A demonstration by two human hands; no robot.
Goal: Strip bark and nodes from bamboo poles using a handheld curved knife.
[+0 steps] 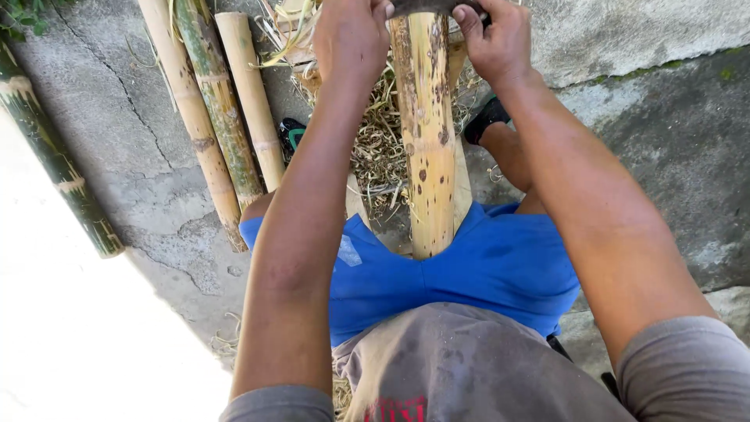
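Both fists clenched on a dark blade laid across the far end of a bamboo pole: left hand wrapped over the blade's left end, right hand over its right end, fingers curled down, blade mostly cut off by the frame's top edge. Pole running from between the thighs outward, near end wedged at the blue shorts, far end under the blade, pale yellow skin flecked with dark spots. Flat strip of split bamboo just right of the pole, touching it. Heap of pale shavings under and left of the pole, on the concrete floor. Three more bamboo poles lying side by side to the left, well apart from the hands, the middle one greener. One green pole farther left, alone, slanting toward the near left. Dark sandal on the foot right of the pole, a green-and-black one left of it. Grey shirt at the near edge. Bright sunlit patch over the near left floor, cracks across the shaded part.
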